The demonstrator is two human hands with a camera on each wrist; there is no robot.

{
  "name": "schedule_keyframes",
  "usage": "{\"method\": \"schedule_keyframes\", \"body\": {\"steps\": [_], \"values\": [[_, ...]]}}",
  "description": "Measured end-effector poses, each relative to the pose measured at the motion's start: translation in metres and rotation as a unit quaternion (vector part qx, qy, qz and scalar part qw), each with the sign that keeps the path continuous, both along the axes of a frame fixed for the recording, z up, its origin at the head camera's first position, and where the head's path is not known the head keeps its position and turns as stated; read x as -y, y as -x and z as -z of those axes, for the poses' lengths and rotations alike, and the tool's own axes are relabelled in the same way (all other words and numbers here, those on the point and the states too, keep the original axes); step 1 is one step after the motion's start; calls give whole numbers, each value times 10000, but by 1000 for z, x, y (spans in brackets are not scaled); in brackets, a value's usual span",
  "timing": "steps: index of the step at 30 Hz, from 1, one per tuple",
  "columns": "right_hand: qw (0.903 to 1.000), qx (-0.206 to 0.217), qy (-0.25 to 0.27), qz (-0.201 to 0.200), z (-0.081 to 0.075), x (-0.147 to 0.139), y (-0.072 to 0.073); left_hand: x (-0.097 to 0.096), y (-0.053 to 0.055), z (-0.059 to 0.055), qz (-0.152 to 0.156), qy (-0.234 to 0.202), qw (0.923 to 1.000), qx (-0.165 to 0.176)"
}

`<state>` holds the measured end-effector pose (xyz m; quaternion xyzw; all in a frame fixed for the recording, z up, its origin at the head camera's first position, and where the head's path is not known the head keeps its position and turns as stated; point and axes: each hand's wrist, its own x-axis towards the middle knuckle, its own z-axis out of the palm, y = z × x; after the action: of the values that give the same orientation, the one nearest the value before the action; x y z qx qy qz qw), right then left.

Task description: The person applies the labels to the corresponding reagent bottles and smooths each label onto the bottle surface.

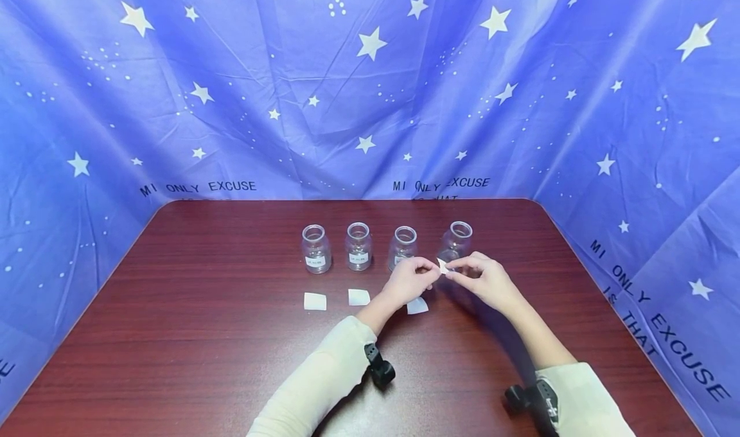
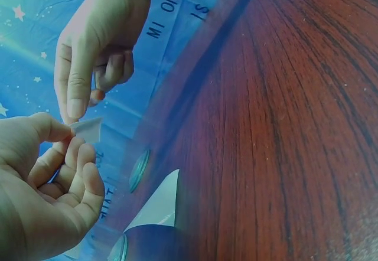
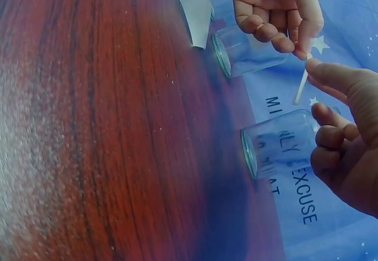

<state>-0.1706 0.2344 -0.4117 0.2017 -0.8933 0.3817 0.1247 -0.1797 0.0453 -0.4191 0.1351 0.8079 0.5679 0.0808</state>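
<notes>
Both hands meet in front of the rightmost glass jar (image 1: 460, 232), with a small white paper label (image 1: 442, 266) between their fingertips. My left hand (image 1: 408, 279) pinches the label between thumb and forefinger, other fingers loosely curled. From the other side, my right hand (image 1: 488, 281) pinches it with thumb and forefinger. In the left wrist view the paper (image 2: 90, 131) sticks out past the fingertips; the right wrist view shows it edge-on as a thin strip (image 3: 300, 88). The open jar (image 3: 277, 146) stands upright just behind the right fingers, and no label shows on it.
To the left, in a row, stand three more open jars: a far-left jar (image 1: 315, 250) and a second jar (image 1: 358, 247) with printed labels, and a third jar (image 1: 405, 236) partly behind the left hand. White paper pieces (image 1: 315, 301) lie before them on the dark red table (image 1: 191, 334).
</notes>
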Motion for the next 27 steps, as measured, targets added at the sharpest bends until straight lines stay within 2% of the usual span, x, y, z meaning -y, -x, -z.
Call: {"method": "schedule_keyframes", "body": {"steps": [5, 12, 15, 17, 23, 27], "values": [[9993, 333, 54, -160, -3, 3, -3, -2, 0, -1, 146, -140, 9998, -20], [9970, 585, 264, -423, -26, 14, -17, -2, 0, 0, 262, -244, 9993, -42], [9956, 772, 336, -414, -28, 14, -18, -3, 0, 1, 257, -260, 9993, -19], [9949, 838, 377, -418, -26, 13, -16, -3, -1, 1, 235, -242, 9994, -26], [9930, 1019, 530, -275, -4, 3, -3, -2, -1, 2, 226, -178, 9996, -20], [9930, 997, 615, -141, 0, 1, 0, -1, -2, 2, 199, -195, 9996, 10]]}}
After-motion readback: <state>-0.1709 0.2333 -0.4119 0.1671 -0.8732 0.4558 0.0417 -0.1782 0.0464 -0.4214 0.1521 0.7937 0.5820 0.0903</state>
